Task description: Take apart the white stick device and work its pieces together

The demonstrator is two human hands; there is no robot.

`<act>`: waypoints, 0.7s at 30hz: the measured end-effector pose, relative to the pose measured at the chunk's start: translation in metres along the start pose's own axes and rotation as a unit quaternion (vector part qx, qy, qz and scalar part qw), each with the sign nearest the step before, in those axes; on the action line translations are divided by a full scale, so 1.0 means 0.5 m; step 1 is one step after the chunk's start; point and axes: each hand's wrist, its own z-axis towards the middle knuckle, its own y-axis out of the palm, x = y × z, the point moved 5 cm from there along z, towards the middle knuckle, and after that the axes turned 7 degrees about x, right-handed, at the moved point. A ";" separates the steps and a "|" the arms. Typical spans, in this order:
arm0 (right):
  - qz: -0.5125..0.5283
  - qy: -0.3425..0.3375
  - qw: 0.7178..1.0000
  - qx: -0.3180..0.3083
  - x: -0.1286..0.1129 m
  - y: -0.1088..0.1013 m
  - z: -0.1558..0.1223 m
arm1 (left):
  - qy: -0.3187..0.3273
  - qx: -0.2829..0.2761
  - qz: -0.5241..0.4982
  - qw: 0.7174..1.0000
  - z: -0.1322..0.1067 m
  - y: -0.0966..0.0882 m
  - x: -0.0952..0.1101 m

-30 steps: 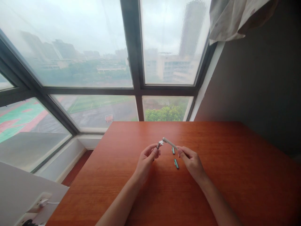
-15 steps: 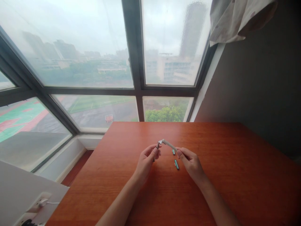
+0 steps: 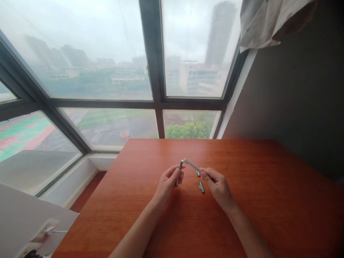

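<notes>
A slim grey razor handle point(image 3: 192, 164) slants up and left from my right hand point(image 3: 219, 184), whose fingers are closed around its lower end. At the top its silvery neck meets a narrow, dark razor head point(image 3: 176, 181), pinched between the thumb and fingers of my left hand point(image 3: 168, 181). Whether neck and head are locked together is too small to tell. On the tabletop between my hands lies a green-and-black razor cartridge point(image 3: 201, 187). Another such cartridge point(image 3: 198, 173) lies just behind it, partly covered by my right fingers.
A reddish-brown wooden table point(image 3: 129, 200) spreads under both arms, reaching back to a large framed window point(image 3: 157, 104). At the lower left, a plug sits in a wall socket point(image 3: 47, 231). Pale cloth point(image 3: 268, 25) hangs at the upper right, beside a grey wall point(image 3: 285, 93).
The handle and its neck have tilted and shifted slightly left, with my right hand following a little. My left hand stays nearly in place, holding the razor head.
</notes>
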 end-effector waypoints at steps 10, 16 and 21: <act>-0.005 -0.010 0.999 0.032 0.002 -0.007 0.003 | -0.037 -0.010 -0.014 0.999 -0.004 0.005 0.002; -0.039 -0.025 0.999 0.015 0.003 -0.002 0.000 | -0.051 -0.011 0.013 0.999 -0.003 0.004 -0.008; -0.093 -0.046 0.994 0.036 0.010 -0.008 0.001 | -0.063 -0.008 -0.004 0.998 -0.003 0.003 -0.010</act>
